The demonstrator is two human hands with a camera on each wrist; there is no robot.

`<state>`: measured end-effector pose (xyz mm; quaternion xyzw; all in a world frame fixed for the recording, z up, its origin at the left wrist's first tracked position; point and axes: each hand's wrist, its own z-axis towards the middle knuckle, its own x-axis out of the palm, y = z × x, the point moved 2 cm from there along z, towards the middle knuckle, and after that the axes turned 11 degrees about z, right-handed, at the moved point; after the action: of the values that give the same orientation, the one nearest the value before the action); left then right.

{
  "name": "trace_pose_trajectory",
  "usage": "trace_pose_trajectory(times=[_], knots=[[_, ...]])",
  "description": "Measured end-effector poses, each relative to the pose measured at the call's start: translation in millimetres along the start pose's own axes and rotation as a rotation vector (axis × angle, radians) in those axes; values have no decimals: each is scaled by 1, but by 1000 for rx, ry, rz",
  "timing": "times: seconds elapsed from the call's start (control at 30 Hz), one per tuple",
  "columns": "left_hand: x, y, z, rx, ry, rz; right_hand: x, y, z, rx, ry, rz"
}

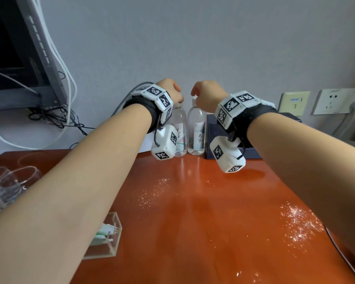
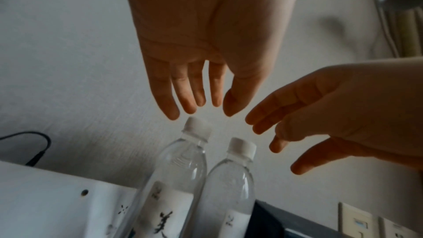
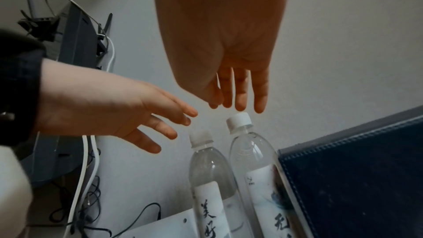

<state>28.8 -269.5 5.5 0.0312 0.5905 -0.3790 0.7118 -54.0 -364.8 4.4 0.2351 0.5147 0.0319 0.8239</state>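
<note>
Two clear water bottles with white caps and white labels stand side by side at the back of the red-brown table [image 1: 193, 232]. My left hand [image 1: 173, 92] hovers over the left bottle [image 1: 180, 130]. Its fingers [image 2: 174, 109] point straight down, just above that cap [image 2: 196, 127], not touching it. My right hand [image 1: 203, 93] hovers over the right bottle [image 1: 197, 132]. Its straight fingers [image 3: 259, 104] hang a little above that cap [image 3: 239, 120]. Both hands are open and hold nothing.
A dark blue box [image 1: 212, 128] stands against the right bottle. Glasses [image 1: 14, 181] sit at the table's left edge, and a clear box with packets [image 1: 109, 236] lies under my left forearm. White grains [image 1: 299, 224] are scattered on the table. A monitor [image 1: 19, 58] with cables stands back left.
</note>
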Motion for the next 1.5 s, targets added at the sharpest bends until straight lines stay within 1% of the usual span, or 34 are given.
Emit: trace_pose_trajectory(times=[0.27, 0.43, 0.6, 0.77, 1.07, 1.3, 1.5], knots=[[-41, -12, -29, 27, 6, -13, -24, 24, -30, -30, -2, -18], [-67, -4, -52, 22, -9, 3, -30, 45, -51, -51, -12, -9], [-84, 11, -80, 17, 6, 94, -25, 70, -72, -66, -1, -34], [-104, 51, -107, -22, 70, 234, -12, 101, -82, -110, 42, -33], [-136, 136, -155, -102, 115, 473, 34, 163, -89, -206, 173, -19], [-149, 177, -170, -68, 135, 645, 71, 204, -97, -281, 262, -32], [-157, 204, -182, -19, 197, 775, 95, 234, -109, -345, 400, -107]])
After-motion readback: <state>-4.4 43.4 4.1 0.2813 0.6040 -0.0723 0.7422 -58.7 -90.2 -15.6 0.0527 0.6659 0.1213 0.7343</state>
